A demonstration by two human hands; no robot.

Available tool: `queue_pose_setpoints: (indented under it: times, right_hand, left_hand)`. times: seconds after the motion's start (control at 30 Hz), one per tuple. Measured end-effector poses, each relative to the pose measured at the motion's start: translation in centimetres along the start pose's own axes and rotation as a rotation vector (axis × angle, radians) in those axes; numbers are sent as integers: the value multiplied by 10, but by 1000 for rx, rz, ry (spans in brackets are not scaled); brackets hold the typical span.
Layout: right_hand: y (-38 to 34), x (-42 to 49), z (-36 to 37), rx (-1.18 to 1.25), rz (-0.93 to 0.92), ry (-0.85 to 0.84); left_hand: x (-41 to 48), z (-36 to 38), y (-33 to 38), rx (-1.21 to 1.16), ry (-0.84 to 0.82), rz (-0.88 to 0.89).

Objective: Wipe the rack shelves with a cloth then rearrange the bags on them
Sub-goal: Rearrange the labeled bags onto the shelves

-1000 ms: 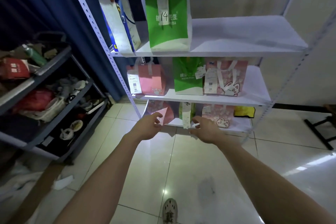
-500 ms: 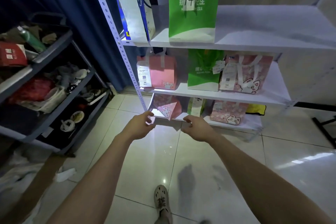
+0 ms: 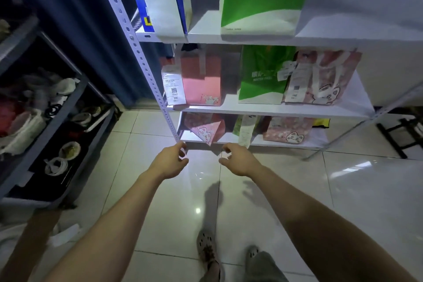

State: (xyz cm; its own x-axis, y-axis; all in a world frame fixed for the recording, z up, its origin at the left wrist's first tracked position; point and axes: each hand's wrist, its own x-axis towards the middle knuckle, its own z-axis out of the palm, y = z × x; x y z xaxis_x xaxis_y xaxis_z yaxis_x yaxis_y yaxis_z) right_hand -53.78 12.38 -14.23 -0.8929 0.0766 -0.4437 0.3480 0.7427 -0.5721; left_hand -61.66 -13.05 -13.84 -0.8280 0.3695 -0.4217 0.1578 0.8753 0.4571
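Grip tilted pink bag (image 3: 206,131) on bottom shelf (image 3: 270,143) by both side edges with left hand (image 3: 170,162) and right hand (image 3: 238,160), both loosely curled, empty; set upright.

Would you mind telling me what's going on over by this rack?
A person reaches both bare hands toward the bottom shelf of the white metal rack. The left hand and right hand hover in front of its edge, fingers loosely curled, holding nothing, near a tilted pink cat-print bag. No bag is being moved yet.
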Motion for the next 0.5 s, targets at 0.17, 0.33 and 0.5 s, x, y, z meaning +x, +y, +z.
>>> queue_pose_setpoints:
  times: [0.17, 0.33, 0.5]
  right_hand:
    - [20, 45, 29, 6, 36, -22]
    - [57, 109, 71, 61, 76, 3]
    - [100, 192, 128, 194, 144, 97]
  left_hand:
    - [38, 32, -30, -21, -30, -23]
    - [93, 77, -68, -87, -14, -75]
    - [160, 142, -106, -154, -9, -105]
